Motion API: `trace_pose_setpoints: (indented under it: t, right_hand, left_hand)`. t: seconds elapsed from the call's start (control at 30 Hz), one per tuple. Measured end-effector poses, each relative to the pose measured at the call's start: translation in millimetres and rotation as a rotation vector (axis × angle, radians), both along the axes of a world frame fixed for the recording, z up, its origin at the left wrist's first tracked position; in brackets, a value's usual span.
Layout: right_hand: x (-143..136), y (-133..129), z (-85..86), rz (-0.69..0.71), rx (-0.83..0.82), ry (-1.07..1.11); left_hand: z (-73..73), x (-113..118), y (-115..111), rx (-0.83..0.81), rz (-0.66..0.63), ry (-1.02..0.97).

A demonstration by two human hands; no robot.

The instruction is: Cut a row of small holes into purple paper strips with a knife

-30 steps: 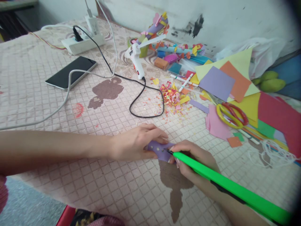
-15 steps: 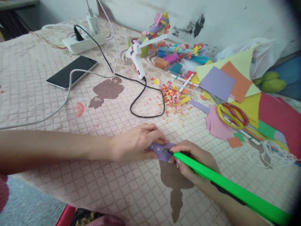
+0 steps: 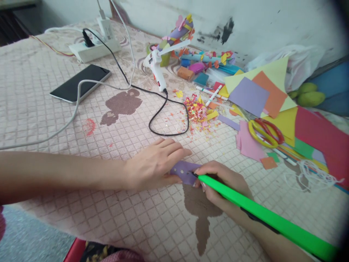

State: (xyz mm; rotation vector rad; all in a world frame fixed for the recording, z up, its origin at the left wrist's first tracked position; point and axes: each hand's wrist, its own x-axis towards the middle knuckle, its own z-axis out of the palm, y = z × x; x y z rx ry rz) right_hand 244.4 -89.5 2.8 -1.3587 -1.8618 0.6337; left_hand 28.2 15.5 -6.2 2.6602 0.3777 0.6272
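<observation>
A purple paper strip [image 3: 184, 171] with a few small pale spots or holes lies on the checked tablecloth [image 3: 122, 218]. My left hand [image 3: 152, 163] rests over its left end and holds it down, thumb along the near edge and index finger stretched out above. At the strip's right end, my right hand [image 3: 226, 182] is closed around a long bright green tool [image 3: 245, 203]. A black piece shows along the tool's side, and its thin dark tip touches the paper; its exact kind is unclear. Some right fingertips are hidden under the tool.
A white glue gun [image 3: 157, 69] stands behind my hands, its black cord looping toward paper scraps [image 3: 197, 109]. Scissors [image 3: 265, 133] lie on coloured sheets [image 3: 248, 96] at right, near white string [image 3: 313, 176]. A phone [image 3: 81, 83] and power strip [image 3: 95, 50] are at left.
My left index finger has lifted and straightened away from the strip. My right hand and the green tool stay almost in place. The whole view has shifted slightly.
</observation>
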Motion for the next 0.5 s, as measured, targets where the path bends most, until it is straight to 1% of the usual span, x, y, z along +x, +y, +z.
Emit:
trace_pose_setpoints:
  t: [0.13, 0.33, 0.5]
  right_hand:
    - [-0.7, 1.5, 3.8, 0.013, 0.009, -0.017]
    - [1.3, 4.9, 7.4, 0.052, 0.059, -0.077]
    - [4.0, 6.9, 7.7, 0.083, 0.056, -0.051]
  left_hand:
    - [0.5, 0.4, 1.5, 0.066, 0.021, 0.043]
    - [1.4, -0.1, 0.4, 0.076, 0.028, 0.063]
    - [2.1, -0.4, -1.1, 0.079, 0.021, 0.055]
